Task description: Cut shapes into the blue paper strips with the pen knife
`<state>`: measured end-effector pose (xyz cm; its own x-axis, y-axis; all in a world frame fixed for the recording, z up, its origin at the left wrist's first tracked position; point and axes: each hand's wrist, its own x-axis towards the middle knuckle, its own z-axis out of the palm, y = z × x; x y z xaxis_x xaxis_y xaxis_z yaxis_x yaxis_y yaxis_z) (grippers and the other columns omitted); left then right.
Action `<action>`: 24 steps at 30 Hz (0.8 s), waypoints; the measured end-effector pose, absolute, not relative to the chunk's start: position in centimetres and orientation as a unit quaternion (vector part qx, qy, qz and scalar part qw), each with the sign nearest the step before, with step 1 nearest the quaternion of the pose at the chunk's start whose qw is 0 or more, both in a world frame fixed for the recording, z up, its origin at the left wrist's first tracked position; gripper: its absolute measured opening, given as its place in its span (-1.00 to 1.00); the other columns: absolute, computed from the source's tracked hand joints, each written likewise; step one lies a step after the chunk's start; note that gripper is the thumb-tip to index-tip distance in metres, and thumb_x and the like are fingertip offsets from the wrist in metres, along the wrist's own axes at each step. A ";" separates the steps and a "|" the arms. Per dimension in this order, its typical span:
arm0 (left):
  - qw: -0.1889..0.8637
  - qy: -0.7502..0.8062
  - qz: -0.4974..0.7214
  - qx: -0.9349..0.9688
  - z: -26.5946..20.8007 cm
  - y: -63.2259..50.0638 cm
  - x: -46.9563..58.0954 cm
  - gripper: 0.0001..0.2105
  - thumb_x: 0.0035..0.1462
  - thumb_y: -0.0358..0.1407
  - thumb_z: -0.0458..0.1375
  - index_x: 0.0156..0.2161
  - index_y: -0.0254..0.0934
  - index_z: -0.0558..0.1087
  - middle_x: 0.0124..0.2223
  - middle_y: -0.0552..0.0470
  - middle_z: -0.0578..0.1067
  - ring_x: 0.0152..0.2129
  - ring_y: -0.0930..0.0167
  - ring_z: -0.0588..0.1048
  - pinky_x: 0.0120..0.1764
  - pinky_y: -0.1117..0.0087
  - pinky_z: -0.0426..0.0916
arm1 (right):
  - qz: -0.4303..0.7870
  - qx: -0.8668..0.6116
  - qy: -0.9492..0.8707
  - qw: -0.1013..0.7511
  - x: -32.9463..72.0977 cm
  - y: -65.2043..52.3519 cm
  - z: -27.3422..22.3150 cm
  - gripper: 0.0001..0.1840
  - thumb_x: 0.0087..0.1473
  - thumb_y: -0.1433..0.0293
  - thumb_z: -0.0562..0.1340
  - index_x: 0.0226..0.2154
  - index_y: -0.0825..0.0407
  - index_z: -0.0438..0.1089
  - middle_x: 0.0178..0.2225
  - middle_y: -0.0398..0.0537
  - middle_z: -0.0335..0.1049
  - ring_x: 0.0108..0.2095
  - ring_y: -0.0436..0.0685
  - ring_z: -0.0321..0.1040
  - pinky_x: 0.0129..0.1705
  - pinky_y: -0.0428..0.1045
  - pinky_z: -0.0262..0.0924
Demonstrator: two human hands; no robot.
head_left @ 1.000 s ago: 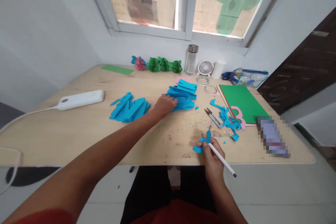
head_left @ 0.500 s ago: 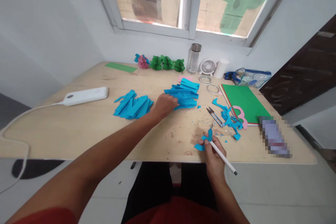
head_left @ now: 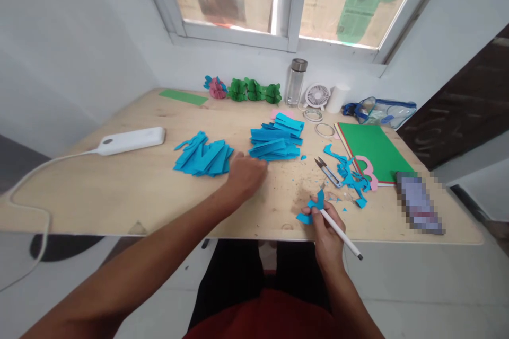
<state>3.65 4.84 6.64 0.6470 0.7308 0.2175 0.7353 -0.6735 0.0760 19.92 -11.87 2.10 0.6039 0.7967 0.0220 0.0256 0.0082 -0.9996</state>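
My left hand (head_left: 247, 176) hovers over or rests on the table between two piles of blue paper strips, its fingers curled down. Whatever they may hold is hidden beneath the hand. Up and right of it lies the larger pile of blue strips (head_left: 275, 143); to its left is the other pile of folded blue strips (head_left: 204, 156). Near the front edge my right hand (head_left: 329, 225) is closed around a slim white pen (head_left: 341, 234) with a dark end, and pinches a small cut piece of blue paper (head_left: 305, 219). Thread snips (head_left: 328, 172) lie just beyond it.
Blue paper scraps (head_left: 353, 180) and a pink cutout (head_left: 373, 182) lie by a green paper stack (head_left: 376, 151). A blurred phone (head_left: 419, 204) is at the right. Along the back stand a bottle (head_left: 296, 85), small fan (head_left: 317, 96) and green paper crafts (head_left: 254, 90). A white corded device (head_left: 133, 140) lies left.
My left hand has drawn back from the larger blue pile toward the front edge and slightly left. The right hand still grips the pen and blue piece. The view has shifted slightly.
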 end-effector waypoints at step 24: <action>-0.157 -0.350 -0.276 -0.881 2.1 -4.1 0.4 -0.72 0.26 -0.40 0.02 -0.04 -0.22 0.53 -0.08 -0.08 0.60 -0.11 0.30 0.51 -0.07 0.20 0.43 | 0.369 -0.617 -0.389 0.576 18.5 -9.2 3.1 -0.70 0.02 0.17 0.27 -0.26 0.02 0.50 -0.48 -0.10 0.55 -0.42 0.12 0.48 -0.32 -0.01 0.37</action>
